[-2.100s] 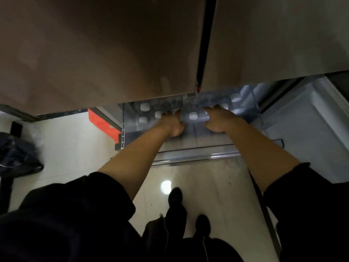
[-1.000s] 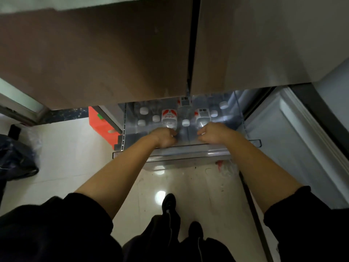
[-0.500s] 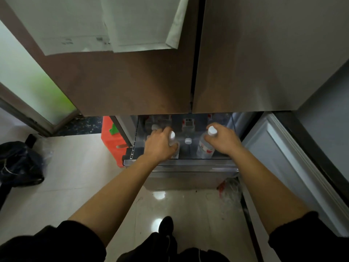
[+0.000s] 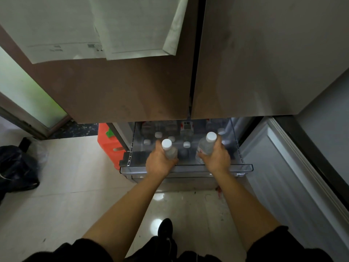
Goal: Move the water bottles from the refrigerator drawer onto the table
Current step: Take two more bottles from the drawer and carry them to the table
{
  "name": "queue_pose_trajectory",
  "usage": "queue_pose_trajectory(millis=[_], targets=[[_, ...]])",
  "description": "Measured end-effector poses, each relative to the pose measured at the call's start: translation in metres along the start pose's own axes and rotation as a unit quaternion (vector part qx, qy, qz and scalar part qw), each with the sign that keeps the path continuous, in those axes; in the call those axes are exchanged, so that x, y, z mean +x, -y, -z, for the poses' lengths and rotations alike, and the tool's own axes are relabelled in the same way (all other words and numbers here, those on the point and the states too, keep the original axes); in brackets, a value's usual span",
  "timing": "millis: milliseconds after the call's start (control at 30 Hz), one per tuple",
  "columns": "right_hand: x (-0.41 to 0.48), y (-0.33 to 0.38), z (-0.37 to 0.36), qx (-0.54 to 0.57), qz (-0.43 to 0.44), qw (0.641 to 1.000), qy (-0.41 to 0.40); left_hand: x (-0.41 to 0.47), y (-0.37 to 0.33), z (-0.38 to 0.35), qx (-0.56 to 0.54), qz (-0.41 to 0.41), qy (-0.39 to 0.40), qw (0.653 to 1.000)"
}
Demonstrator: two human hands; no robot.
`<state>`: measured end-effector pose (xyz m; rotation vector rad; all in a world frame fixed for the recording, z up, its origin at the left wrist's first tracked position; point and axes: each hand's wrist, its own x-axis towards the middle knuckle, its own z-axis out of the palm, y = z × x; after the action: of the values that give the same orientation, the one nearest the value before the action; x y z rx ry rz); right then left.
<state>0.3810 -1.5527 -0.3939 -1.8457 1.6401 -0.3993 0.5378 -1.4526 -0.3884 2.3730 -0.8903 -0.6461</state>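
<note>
I'm seeing left hand point(image 4: 160, 164) clamping left bottle point(image 4: 169, 149), right hand point(image 4: 217, 159) clamping right bottle point(image 4: 206, 145); both now rising from drawer point(image 4: 245, 167), table next.

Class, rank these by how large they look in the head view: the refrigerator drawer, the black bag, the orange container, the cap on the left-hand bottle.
1. refrigerator drawer
2. black bag
3. orange container, partly hidden, so unsure against the bag
4. cap
</note>
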Motion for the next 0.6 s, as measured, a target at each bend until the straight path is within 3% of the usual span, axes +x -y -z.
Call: queue_pose_trajectory(millis=[233,333,467,600], targets=[[-0.029,0.006,0.017,0.136,0.044,0.988,-0.053,-0.020,-0.017,0.025,-0.128,0.008,-0.120,0.985],[-0.045,0.012,0.027,0.200,0.089,0.973,-0.073,-0.037,-0.026,0.050,-0.176,-0.033,-0.154,0.972],[-0.072,0.028,0.033,0.247,0.167,0.952,-0.063,-0.080,-0.027,0.086,-0.236,-0.063,-0.217,0.945],[-0.107,0.053,0.024,0.293,0.231,0.927,-0.025,-0.134,0.001,0.120,-0.216,-0.071,-0.306,0.925]])
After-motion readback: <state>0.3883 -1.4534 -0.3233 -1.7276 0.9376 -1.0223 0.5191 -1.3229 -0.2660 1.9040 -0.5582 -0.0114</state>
